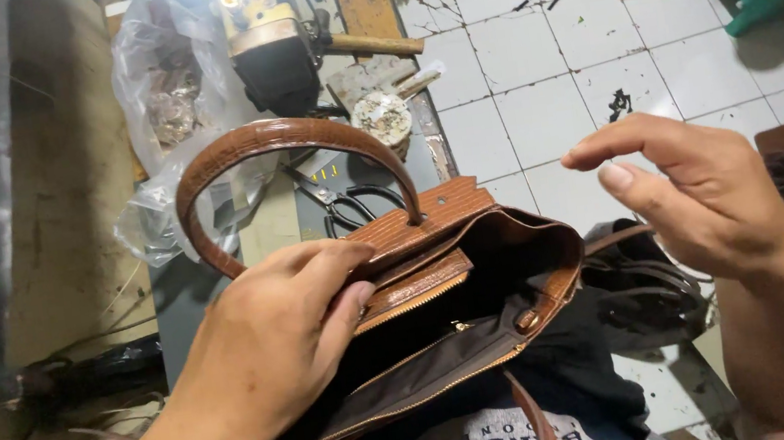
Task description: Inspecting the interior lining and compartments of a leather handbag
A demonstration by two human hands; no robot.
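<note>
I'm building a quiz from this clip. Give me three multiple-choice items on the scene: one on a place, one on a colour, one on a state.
1. Where are the scissors?
A. behind the bag
B. inside the bag
C. in the right hand

2. What colour is the bag?
A. brown
B. white
C. green

3. How is the right hand?
A. gripping the handle
B. open, touching nothing
C. holding a hammer

Answers:
1 A, they lie on the bench past the handle.
2 A, brown textured leather.
3 B, it hangs free while the left hand grips the bag's rim.
</note>
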